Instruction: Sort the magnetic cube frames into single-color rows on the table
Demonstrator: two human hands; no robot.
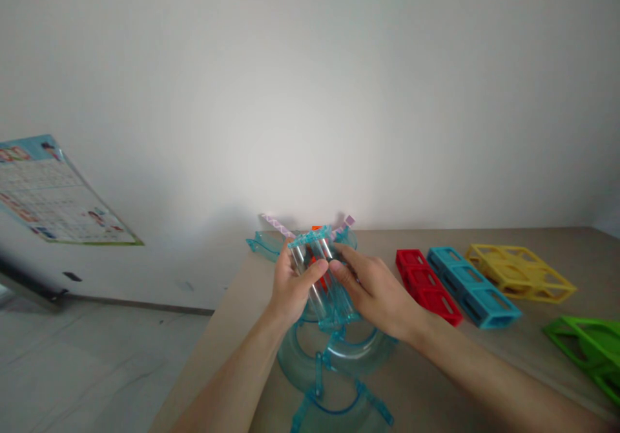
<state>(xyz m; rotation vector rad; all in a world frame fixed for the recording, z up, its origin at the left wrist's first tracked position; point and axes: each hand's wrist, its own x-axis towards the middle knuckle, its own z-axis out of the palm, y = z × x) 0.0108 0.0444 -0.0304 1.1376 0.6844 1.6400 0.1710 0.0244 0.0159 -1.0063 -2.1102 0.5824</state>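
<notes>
1. Left hand point(289, 284) and right hand point(372, 284) grip the clear tube piece point(317, 300), held up, not set down.
2. Below, curved pieces point(296, 350) lie on the counter point(217, 355), perhaps partly joined; blurred.

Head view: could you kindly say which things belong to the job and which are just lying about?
Job: clear tubes, held by left hand and right hand; probably curved pieces.
Lying about, apparently: red frame, blue frame, yellow frame, green frame.

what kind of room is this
Probably a children's playroom or classroom, though it could be a home: an illustrated poster is on the wall, coloured plastic frames lie on the table, and the left hand and right hand hold clear tubes.
</notes>
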